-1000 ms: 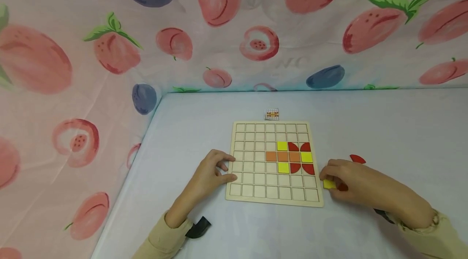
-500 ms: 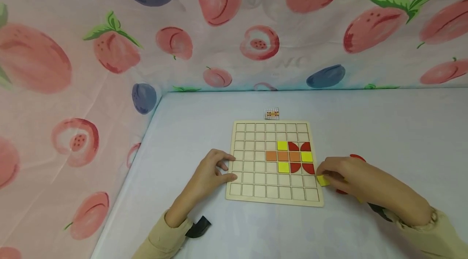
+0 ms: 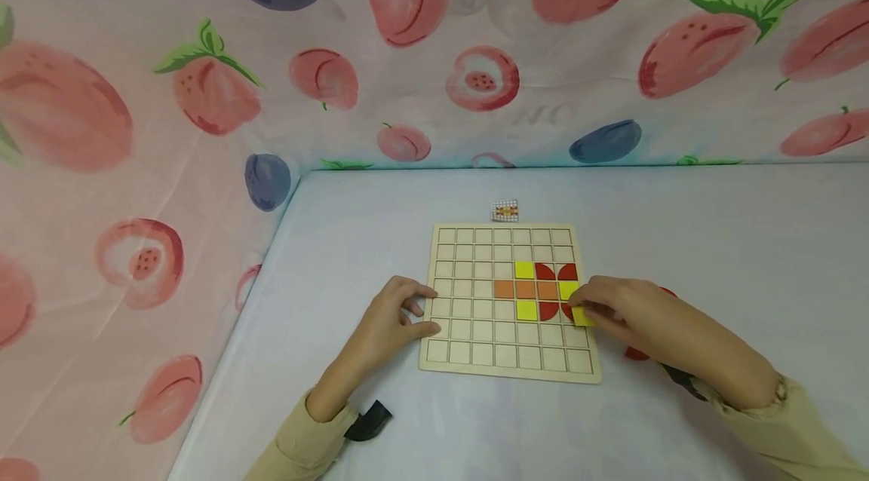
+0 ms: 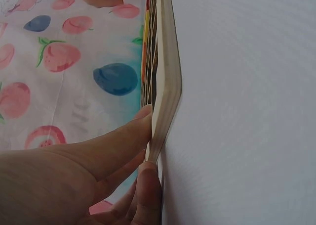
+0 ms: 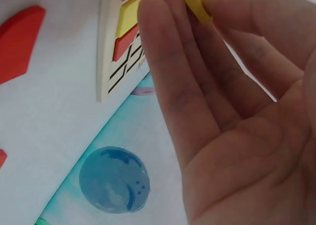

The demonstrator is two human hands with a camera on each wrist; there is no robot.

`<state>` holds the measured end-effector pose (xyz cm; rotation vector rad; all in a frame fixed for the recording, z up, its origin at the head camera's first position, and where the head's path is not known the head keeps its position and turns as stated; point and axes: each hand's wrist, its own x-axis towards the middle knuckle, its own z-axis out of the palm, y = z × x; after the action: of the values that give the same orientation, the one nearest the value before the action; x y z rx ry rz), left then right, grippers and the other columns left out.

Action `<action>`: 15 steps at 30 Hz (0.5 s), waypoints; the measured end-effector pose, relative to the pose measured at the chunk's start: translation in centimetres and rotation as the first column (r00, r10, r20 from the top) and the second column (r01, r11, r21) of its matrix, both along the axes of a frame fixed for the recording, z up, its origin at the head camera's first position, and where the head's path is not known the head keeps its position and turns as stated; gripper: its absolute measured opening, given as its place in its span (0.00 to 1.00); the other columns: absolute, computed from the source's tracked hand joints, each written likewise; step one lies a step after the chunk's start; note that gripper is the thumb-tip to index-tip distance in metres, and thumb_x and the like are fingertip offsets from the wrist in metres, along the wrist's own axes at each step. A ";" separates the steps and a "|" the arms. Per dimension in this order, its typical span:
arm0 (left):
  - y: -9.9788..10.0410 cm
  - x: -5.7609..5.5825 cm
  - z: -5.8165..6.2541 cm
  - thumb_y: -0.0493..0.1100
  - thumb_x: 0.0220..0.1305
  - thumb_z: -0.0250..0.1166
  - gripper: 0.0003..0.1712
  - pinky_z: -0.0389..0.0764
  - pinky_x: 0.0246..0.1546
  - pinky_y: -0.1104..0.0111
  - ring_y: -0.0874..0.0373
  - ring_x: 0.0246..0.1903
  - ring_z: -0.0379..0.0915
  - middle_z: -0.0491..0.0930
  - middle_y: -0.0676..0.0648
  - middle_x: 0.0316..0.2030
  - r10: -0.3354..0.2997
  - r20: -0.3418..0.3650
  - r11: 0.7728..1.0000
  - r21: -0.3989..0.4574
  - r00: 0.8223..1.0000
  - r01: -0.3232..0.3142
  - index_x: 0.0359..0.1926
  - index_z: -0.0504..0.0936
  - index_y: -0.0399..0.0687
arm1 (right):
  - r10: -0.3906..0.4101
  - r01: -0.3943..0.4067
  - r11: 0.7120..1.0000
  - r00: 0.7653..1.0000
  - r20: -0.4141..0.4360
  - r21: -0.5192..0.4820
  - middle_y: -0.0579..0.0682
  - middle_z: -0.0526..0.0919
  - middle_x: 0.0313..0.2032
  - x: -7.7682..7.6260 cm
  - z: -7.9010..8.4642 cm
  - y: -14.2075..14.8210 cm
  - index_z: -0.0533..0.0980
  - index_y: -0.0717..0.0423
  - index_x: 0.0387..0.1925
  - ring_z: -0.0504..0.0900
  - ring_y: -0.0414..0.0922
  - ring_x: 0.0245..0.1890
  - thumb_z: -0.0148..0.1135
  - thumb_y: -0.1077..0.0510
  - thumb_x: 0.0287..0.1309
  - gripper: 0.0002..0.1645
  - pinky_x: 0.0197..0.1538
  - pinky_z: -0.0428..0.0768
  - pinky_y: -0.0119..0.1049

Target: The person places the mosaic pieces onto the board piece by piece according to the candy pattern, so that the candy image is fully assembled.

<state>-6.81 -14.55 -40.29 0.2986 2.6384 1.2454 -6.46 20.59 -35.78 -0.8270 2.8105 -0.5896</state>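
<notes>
Left hand: thumb and forefinger spread apart, touching board's left rim.
Grid board: flat on table; row of orange squares, yellow squares and red quarter-rounds about it.
Yellow tile: over board's right edge, contact unclear.
Right hand: pinching that tile, thumb against fingers.
Loose red pieces: on table, partly hidden.

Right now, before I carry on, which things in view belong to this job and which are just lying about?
Likely in the job:
grid board
coloured pieces in its cells
yellow tile in the right hand's grip
loose red pieces beside the board
small pattern card beyond it

Just surroundings, I'd say:
fruit-print cloth
white tabletop
</notes>
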 end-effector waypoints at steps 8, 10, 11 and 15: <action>0.0 0.1 0.0 0.37 0.53 0.77 0.23 0.76 0.35 0.72 0.60 0.34 0.71 0.74 0.48 0.47 0.003 -0.001 1.000 -0.004 1.000 -0.003 0.51 0.82 0.47 | 0.082 -0.087 0.996 0.990 -0.113 -0.033 0.38 0.80 0.35 -0.7 -0.1 -1.1 0.85 0.53 0.40 0.76 0.35 0.32 0.71 0.62 0.57 0.08 0.37 0.81 0.34; 0.0 0.0 0.0 0.37 0.53 0.77 0.23 0.76 0.35 0.72 0.60 0.34 0.71 0.74 0.48 0.47 0.002 -0.001 1.000 -0.004 1.000 -0.002 0.51 0.82 0.48 | 0.099 -0.105 0.994 0.986 -0.136 -0.039 0.39 0.80 0.35 -0.9 0.0 -1.4 0.85 0.54 0.40 0.77 0.36 0.32 0.70 0.64 0.56 0.09 0.37 0.81 0.34; 0.0 0.0 0.0 0.37 0.53 0.77 0.23 0.76 0.35 0.72 0.60 0.34 0.71 0.74 0.48 0.47 0.002 -0.001 1.000 -0.005 1.000 -0.002 0.51 0.82 0.48 | 0.103 -0.110 0.993 0.984 -0.142 -0.043 0.39 0.80 0.34 -1.0 0.0 -1.6 0.84 0.54 0.40 0.76 0.36 0.32 0.70 0.65 0.56 0.09 0.36 0.80 0.34; 0.0 0.0 0.1 0.36 0.53 0.77 0.23 0.77 0.35 0.72 0.60 0.34 0.71 0.74 0.48 0.47 0.000 0.001 1.000 -0.001 1.000 0.000 0.51 0.82 0.48 | 0.103 -0.110 0.993 0.985 -0.141 -0.044 0.40 0.80 0.34 -1.4 0.3 -2.2 0.84 0.56 0.41 0.75 0.36 0.31 0.69 0.69 0.54 0.12 0.35 0.80 0.33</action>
<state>-6.76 -14.58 -40.23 0.2981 2.6378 1.2437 -7.88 18.35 -35.52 -1.0599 2.8617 -0.6129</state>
